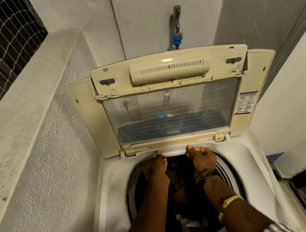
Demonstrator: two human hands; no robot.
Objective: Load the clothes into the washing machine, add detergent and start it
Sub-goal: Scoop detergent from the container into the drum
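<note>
With the clothes [190, 227] already down in the washing machine [244, 161], left grip [156, 168] and right grip [202, 158] curl at its back rim [173, 152], pinching or not I cannot tell; best settle the load evenly below that rim.

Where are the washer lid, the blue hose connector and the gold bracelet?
washer lid [173, 112]: head view, on its clear window panel.
blue hose connector [176, 39]: head view, on its plastic body.
gold bracelet [231, 201]: head view, on the middle of the band.

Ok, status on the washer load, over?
Left hand, right hand on white rear tub rim, grip unclear. Dark clothes in drum. Cream lid up, nothing blocking.
</note>
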